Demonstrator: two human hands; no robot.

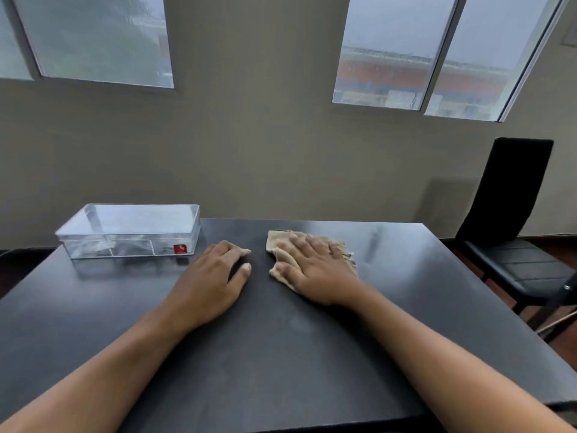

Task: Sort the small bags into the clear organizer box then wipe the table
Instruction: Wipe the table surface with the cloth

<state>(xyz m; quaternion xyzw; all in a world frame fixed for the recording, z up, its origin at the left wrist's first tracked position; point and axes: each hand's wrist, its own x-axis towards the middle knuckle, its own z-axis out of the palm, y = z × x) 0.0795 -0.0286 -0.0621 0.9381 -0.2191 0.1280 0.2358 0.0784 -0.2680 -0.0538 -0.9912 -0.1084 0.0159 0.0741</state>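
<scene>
You are wiping: your right hand [315, 270], fingers spread flat, presses the cloth [281, 245] mid-tabletop [281, 354]; left hand [212, 276] rests empty, fingers loose. Sweep toward the box [131, 231] corner next.

The table [281, 354] had a dark, smooth top with a dull sheen. At ten o'clock, the organizer box [131, 231] was clear, glossy plastic with a red sticker [180, 249]. At one o'clock, the rag [281, 245] was tan, soft, crumpled cloth. At three o'clock, the chair [512, 214] looked like black, padded, leather-like upholstery.
</scene>
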